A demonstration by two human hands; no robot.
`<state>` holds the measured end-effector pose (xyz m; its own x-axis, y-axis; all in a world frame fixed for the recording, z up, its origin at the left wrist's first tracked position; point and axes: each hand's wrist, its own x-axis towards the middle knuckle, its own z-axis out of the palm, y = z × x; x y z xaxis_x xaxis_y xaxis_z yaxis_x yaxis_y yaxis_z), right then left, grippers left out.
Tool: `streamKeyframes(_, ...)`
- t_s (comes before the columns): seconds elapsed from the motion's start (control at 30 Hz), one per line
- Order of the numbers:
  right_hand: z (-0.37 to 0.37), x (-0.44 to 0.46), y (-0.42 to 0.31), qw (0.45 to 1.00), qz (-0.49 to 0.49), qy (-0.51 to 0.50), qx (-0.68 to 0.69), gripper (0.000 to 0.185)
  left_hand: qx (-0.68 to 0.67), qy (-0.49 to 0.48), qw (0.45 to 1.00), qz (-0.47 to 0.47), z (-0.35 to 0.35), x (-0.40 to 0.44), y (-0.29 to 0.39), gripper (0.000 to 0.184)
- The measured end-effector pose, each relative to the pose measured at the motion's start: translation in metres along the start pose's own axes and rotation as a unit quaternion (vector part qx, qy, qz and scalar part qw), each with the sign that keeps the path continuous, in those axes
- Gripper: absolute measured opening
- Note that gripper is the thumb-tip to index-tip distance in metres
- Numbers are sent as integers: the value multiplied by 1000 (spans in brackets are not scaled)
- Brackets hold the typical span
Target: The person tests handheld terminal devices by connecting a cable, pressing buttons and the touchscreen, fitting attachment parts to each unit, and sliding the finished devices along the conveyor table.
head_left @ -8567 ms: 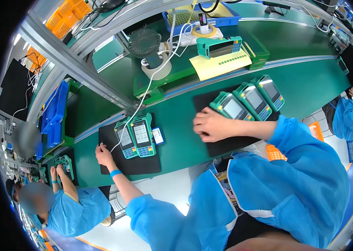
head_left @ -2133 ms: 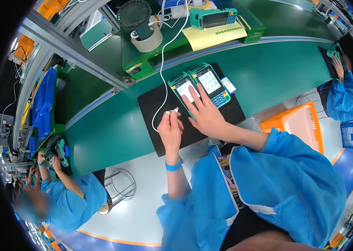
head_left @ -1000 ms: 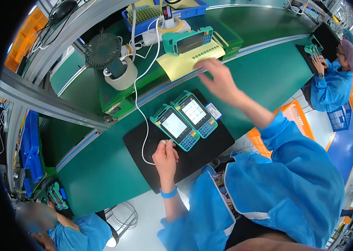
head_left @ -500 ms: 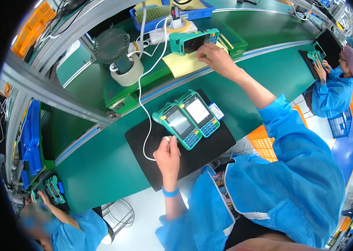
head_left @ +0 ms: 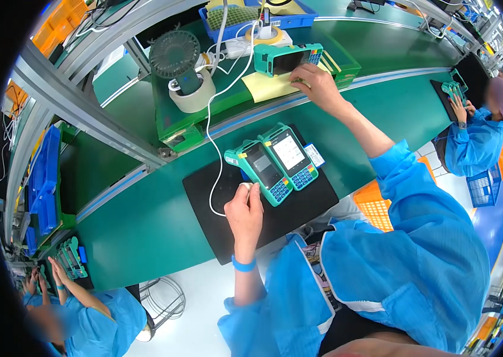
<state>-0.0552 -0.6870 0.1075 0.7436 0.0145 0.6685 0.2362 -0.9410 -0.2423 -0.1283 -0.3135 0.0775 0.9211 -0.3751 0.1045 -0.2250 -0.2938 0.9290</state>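
My left hand point(head_left: 244, 217) pinches the white plug end of a cable point(head_left: 246, 185), just left of two teal card payment terminals. The nearer terminal point(head_left: 265, 172) has a mostly dark screen, and the other terminal point(head_left: 291, 156), right beside it, shows a bright white screen. Both lie on a black mat point(head_left: 207, 196). At the raised green shelf, my right hand point(head_left: 318, 89) has thumb and fingers drawn together over a yellow sheet point(head_left: 263, 89). Something small and greenish shows at the fingertips, too small to name. Just behind that hand, a third terminal point(head_left: 287, 60) lies on its side.
A small fan point(head_left: 174, 55) stands in a white tape roll point(head_left: 193, 98) on the shelf point(head_left: 165, 122). Behind are a power strip and a blue tray point(head_left: 299, 21). The white cable hangs across the shelf edge. Co-workers sit at the right point(head_left: 477, 143) and lower left point(head_left: 108, 315).
The view has shifted slightly. The nearer terminal's screen has turned darker. My right hand has closed in at the sheet below the third terminal. The lower-left co-worker's hands have moved.
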Motion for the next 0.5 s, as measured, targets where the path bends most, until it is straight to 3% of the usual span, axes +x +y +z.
streamKeyframes(0.2,-3,-3,-21,1000,6,-14,10,16,42,27,998,47,7,0,0,26)
streamKeyframes(0.3,2,-3,-69,990,44,-30,132,12,96,60,990,85,12,0,7,21)
streamKeyframes(0.33,1,-2,-91,969,101,-97,206,10,112,65,988,90,14,2,7,20)
streamKeyframes(0.4,14,-3,-115,941,43,-175,288,10,151,60,983,87,17,3,10,22)
streamKeyframes(0.5,25,2,-150,920,3,-271,284,10,186,50,977,92,20,6,12,26)
